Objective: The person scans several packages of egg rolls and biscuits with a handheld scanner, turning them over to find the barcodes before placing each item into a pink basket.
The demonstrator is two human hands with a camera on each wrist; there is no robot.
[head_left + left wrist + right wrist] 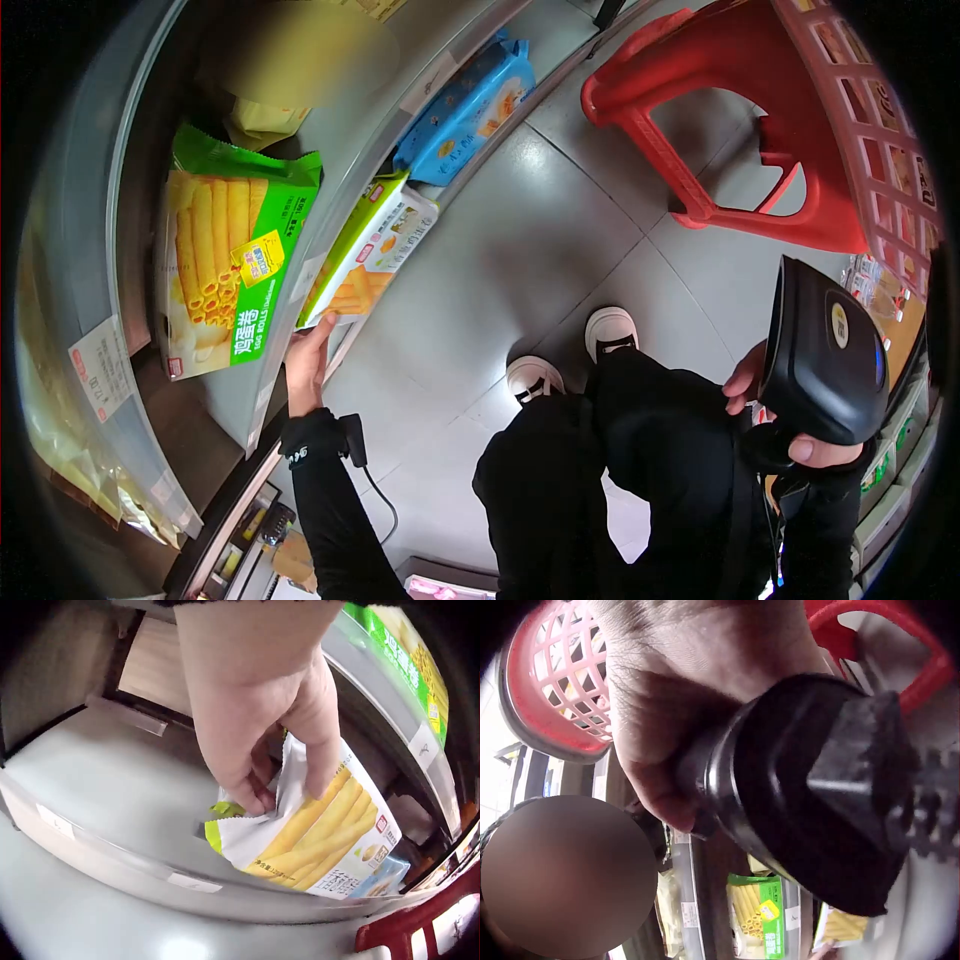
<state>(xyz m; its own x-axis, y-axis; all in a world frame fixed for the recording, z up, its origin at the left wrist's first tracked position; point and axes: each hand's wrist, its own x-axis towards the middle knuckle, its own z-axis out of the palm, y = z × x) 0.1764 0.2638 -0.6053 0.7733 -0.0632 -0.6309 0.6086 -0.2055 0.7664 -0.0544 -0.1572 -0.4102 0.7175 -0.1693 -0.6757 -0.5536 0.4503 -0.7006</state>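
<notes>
My left hand [308, 368] pinches the end of a white and green egg roll packet [375, 245] on the lower shelf. In the left wrist view, thumb and fingers grip its crimped white end, and the pictured yellow rolls face outward. A black handheld barcode scanner [825, 350] is held in my right hand [682, 682], with the fingers wrapped round its handle. Beyond the packet lies a blue snack packet [470, 110] on the same shelf. On the shelf above stands a larger green egg roll bag [235, 265].
A red plastic stool [720, 200] stands on the tiled floor at the right, with a pink basket [880, 140] over it. Price labels [195, 883] line the shelf edges. Another shelf with a price tag [100, 370] runs along the far left.
</notes>
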